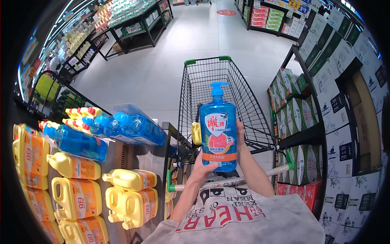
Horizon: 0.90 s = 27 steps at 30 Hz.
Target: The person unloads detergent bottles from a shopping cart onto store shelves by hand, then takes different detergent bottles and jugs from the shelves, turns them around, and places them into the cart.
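Note:
A blue pump bottle of liquid detergent (218,131), with a grapefruit picture on its label, stands upright before me at chest height. My left hand (203,166) grips its lower left corner, thumb across the front. Along the bottle's right side my right hand (240,134) holds it, the fingers mostly hidden behind. Beyond the bottle is a black wire shopping cart (190,82) with green corners, and a small yellow container (196,133) shows at its near left. The cart's handlebar (277,170) crosses below my forearms.
On the left, a display table bears yellow jugs (77,198) and several blue pump bottles (138,125) lying down. Stacked milk cartons (341,149) and a black shelf rack (320,131) line the right. Pale tiled floor (195,33) runs ahead between displays.

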{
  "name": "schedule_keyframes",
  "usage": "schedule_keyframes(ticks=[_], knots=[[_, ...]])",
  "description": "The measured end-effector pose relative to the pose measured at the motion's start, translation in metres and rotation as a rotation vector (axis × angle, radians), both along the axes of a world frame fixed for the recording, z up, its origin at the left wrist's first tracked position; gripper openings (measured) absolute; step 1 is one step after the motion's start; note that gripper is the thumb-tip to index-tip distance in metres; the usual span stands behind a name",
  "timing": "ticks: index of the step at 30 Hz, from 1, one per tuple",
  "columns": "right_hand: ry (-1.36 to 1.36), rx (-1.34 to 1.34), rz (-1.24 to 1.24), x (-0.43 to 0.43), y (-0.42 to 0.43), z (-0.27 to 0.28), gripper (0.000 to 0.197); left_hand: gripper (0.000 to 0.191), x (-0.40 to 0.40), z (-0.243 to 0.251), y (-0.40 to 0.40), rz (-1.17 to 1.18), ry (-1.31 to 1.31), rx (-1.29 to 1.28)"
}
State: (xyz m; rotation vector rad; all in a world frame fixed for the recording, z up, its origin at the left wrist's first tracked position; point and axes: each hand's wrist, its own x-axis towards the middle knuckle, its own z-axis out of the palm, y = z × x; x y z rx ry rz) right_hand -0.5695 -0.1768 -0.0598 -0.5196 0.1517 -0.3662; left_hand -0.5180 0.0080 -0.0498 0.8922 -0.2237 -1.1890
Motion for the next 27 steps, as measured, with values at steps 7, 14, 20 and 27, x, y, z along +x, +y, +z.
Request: schedule_keyframes(ticks=[7,14,20,27], knots=[[0.166,-0.623,-0.227,0.004,-0.057,0.069,0.076,0.093,-0.007,0.017,0.007,0.03,-0.112,-0.049],[0.306,-1.006,0.13,0.001,-0.088,0.182,0.065,0.105,0.002,0.028,0.005,-0.058,-0.116,-0.129],[0.338,-1.249,0.299,0.0,-0.099,0.22,0.055,0.113,0.017,0.039,-0.007,-0.2,-0.134,-0.21],[0.219,-1.277,0.005,-0.013,-0.082,0.242,0.039,0.116,0.028,0.047,-0.03,-0.129,-0.067,-0.262]])
